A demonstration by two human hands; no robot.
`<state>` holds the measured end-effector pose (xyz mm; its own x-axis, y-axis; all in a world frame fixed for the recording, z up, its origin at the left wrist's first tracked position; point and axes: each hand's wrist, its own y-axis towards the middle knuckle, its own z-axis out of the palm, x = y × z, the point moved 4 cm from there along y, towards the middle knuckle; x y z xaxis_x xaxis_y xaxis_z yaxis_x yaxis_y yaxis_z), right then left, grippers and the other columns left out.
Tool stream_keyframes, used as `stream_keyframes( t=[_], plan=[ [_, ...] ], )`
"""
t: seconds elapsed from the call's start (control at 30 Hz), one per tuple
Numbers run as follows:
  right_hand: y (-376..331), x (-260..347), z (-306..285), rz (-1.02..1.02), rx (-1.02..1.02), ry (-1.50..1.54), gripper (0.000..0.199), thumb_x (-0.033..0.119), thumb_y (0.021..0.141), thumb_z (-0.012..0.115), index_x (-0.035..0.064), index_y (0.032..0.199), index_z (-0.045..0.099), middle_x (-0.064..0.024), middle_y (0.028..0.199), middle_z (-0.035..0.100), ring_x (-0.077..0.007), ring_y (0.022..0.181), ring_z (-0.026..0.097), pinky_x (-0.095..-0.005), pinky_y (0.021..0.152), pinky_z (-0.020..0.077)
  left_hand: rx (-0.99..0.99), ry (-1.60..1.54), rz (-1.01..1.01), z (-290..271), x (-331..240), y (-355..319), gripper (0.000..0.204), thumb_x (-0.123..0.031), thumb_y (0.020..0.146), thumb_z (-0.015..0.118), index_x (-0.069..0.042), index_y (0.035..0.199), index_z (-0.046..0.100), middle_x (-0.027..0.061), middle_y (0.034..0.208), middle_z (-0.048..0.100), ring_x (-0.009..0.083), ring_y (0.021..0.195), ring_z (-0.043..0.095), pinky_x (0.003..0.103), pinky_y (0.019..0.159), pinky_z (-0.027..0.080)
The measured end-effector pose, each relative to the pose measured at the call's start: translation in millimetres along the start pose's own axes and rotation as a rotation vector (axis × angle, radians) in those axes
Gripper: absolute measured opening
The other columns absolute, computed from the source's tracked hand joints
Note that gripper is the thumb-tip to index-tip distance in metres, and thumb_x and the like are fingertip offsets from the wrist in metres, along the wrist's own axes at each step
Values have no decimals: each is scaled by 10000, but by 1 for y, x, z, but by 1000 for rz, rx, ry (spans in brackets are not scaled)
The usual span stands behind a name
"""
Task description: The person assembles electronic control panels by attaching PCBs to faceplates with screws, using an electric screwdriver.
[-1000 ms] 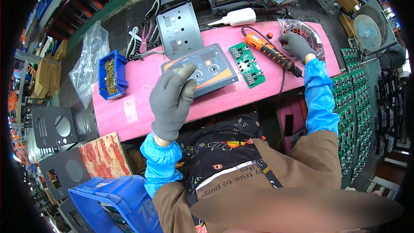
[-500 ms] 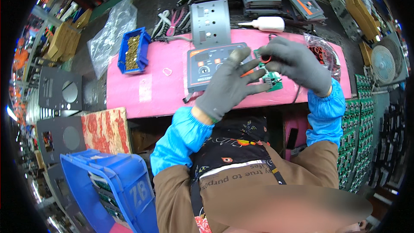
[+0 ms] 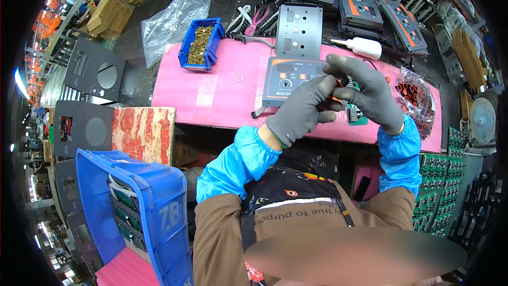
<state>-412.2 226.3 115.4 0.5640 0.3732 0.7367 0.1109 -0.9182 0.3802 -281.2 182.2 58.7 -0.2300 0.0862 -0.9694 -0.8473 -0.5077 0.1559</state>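
My gloved left hand (image 3: 307, 107) and gloved right hand (image 3: 368, 95) meet over the near edge of the pink mat. Between the right thumb and fingers shows a small black-and-red knob (image 3: 343, 81), partly hidden. The left fingers are curled against it; whatever they pinch is mostly covered. Beneath the right hand, a green circuit board (image 3: 356, 116) with a digit display peeks out. A grey control panel (image 3: 275, 85) with an orange stripe lies face up, partly behind my left hand. Beyond it stands a bare grey panel plate (image 3: 299, 32) with holes.
On the pink mat (image 3: 182, 87) are a blue bin (image 3: 211, 58) of brass-coloured small parts, a white squeeze bottle (image 3: 365, 47), and a clear bag of red-and-black knobs (image 3: 415, 95). Stacked panels (image 3: 360, 8) stand behind. A blue crate (image 3: 169, 190) sits at left, circuit boards (image 3: 436, 190) at right.
My left hand has come in from open, spread fingers to curled fingers meeting the right hand at the knob. The whole view has shifted, so the bench sits further right.
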Motion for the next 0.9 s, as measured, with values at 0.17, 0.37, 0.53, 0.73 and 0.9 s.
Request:
stream_keyframes(
  t=[0.17, 0.37, 0.53, 0.73, 0.9],
  plan=[
    [-2, -8, 3, 78, 153, 84, 508, 78, 753, 723, 7, 1229, 560, -116, 1114, 616, -210, 1023, 595, -322, 886, 477, 0, -440, -325, -3, 8, 1, 460, -443, 964, 487, -78, 1241, 524, -2, 997, 565, 59, 809, 530, 158, 580, 424],
    [-7, -5, -1, 143, 52, 81, 558, 82, 769, 718, 4, 1283, 517, -112, 1153, 596, -201, 1060, 573, -325, 900, 472, -65, -505, -189, -9, 10, 0, 341, -244, 940, 584, -30, 1202, 539, 19, 929, 590, 43, 761, 552, 181, 541, 467],
    [-15, -5, 3, 563, 64, 338, 484, 131, 871, 651, 0, 1308, 487, -81, 1053, 617, -147, 954, 589, -288, 818, 500, -360, -45, 53, -15, 13, -8, 371, -59, 799, 696, -13, 1152, 588, 48, 977, 613, 111, 828, 570, 246, 681, 506],
    [-12, -2, 16, 560, 7, 400, 349, 100, 892, 605, -14, 1217, 549, -31, 965, 616, -64, 823, 561, -224, 718, 494, -437, 434, 177, -15, 5, -16, 287, -108, 848, 652, -21, 1119, 614, 36, 918, 602, 126, 784, 580, 256, 670, 507],
    [-9, -34, -5, 495, 90, 170, 279, 48, 845, 604, -3, 1119, 609, -44, 935, 612, -91, 808, 572, -237, 712, 490, -246, -51, -388, -8, 30, -50, 293, -216, 930, 566, -15, 1140, 609, 24, 832, 568, 85, 636, 547, 218, 521, 470]
  ],
)
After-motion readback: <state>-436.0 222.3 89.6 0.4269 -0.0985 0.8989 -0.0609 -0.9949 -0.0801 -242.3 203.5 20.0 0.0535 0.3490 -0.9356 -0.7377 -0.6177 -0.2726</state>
